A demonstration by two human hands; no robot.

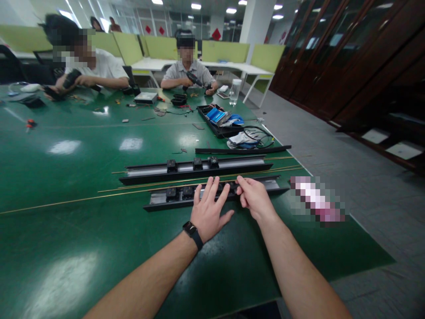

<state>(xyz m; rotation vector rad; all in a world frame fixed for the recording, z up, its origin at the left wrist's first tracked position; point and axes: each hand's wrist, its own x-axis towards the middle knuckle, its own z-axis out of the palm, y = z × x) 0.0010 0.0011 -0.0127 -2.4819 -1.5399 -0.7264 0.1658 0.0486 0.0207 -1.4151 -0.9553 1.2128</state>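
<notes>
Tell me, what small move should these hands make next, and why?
I'd probably steady the nearer black channel with the left hand: that hand is spread over it, while the right hand appears to pinch a thin gold-coloured rod.

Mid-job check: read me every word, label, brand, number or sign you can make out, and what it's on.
No text can be read.
Blue item in the black tray: any print too blurred.
Largest red diamond at the back: any characters too small.
Pink-and-white patch: pixelated, unreadable.
Watch: nothing legible.
Near black rail: no lettering visible.
</notes>
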